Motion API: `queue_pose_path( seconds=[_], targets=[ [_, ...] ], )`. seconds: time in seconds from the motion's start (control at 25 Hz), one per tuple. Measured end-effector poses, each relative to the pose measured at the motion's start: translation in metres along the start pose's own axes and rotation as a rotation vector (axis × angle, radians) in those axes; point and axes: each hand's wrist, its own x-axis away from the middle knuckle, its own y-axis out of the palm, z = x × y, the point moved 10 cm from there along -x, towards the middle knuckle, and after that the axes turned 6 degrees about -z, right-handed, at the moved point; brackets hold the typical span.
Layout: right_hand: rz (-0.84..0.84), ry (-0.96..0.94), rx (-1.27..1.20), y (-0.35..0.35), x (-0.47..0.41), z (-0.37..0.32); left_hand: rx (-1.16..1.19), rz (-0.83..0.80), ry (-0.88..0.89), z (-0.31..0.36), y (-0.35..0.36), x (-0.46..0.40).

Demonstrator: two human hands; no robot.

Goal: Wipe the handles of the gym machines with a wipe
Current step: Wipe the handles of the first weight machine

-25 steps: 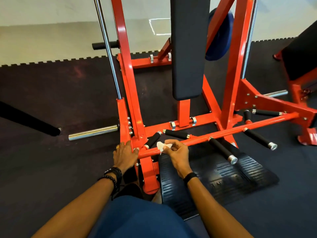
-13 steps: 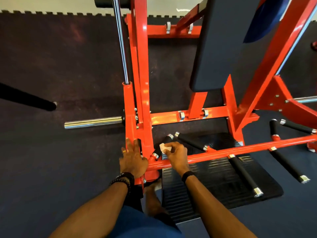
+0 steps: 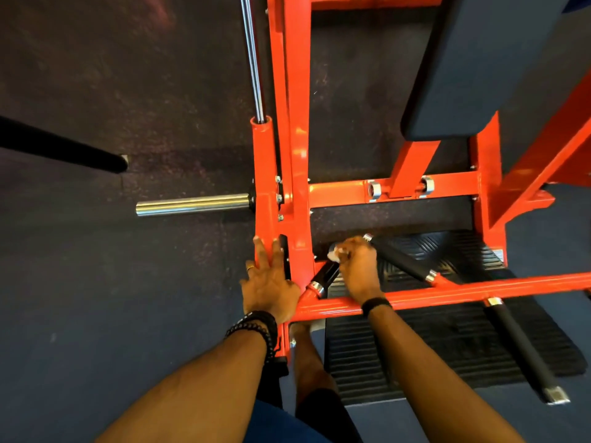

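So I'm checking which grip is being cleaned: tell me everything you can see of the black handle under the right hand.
The short black handle is a matte, rubber-looking grip with a silver collar at its near end, where it joins the orange crossbar. It slants up and away to the right. The right hand covers its far end, pressing a white wipe against it. The left hand rests on the orange upright beside it.

Dark speckled rubber floor all around. Ribbed black footplate lies at lower right, a chrome peg sticks out to the left, a chrome rod runs up beside the frame. Black padded board at upper right, possibly a chest pad; a black bar pokes in from the left edge.
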Motion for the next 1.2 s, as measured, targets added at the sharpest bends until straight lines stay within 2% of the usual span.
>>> queue_pose_path(
  seconds=[0.12, 0.24, 0.32, 0.4, 0.48, 0.64, 0.76, 0.88, 0.96, 1.12, 1.2],
  targets=[
    [0.034, 0.065, 0.137, -0.016, -0.034, 0.015, -0.036, -0.006, -0.007, 0.001, 0.0, -0.002],
    [-0.028, 0.103, 0.004, -0.002, -0.007, 0.003, -0.061, -0.02, -0.018, 0.001, -0.001, -0.003],
    [-0.146, 0.038, -0.052, 0.026, 0.042, -0.024, -0.067, -0.019, -0.023, 0.002, 0.0, -0.002],
    [-0.172, -0.069, 0.014, 0.035, 0.067, -0.04, -0.065, -0.018, -0.03, 0.001, 0.0, -0.003],
    [-0.079, -0.036, 0.004, 0.014, 0.044, -0.03, -0.07, -0.02, -0.025, 0.001, 0.0, -0.004],
    [0.087, 0.177, 0.005, -0.029, -0.022, 0.017, -0.079, 0.016, -0.027, 0.0, -0.002, -0.004],
    [0.125, 0.273, -0.107, -0.021, 0.018, 0.002, -0.097, 0.026, -0.023, 0.0, -0.003, -0.004],
    [0.093, 0.169, -0.049, 0.006, 0.077, -0.037, -0.093, 0.03, -0.036, -0.001, -0.002, -0.005],
    [0.101, 0.15, -0.07, 0.006, 0.074, -0.034, -0.099, 0.04, -0.034, 0.0, -0.002, -0.005],
    [0.261, 0.367, -0.16, -0.028, 0.014, 0.019, -0.094, 0.038, -0.033, -0.002, -0.003, -0.007],
    [0.309, 0.468, -0.23, -0.033, 0.017, 0.033, -0.079, 0.026, -0.033, -0.001, -0.002, -0.006]
  ],
)
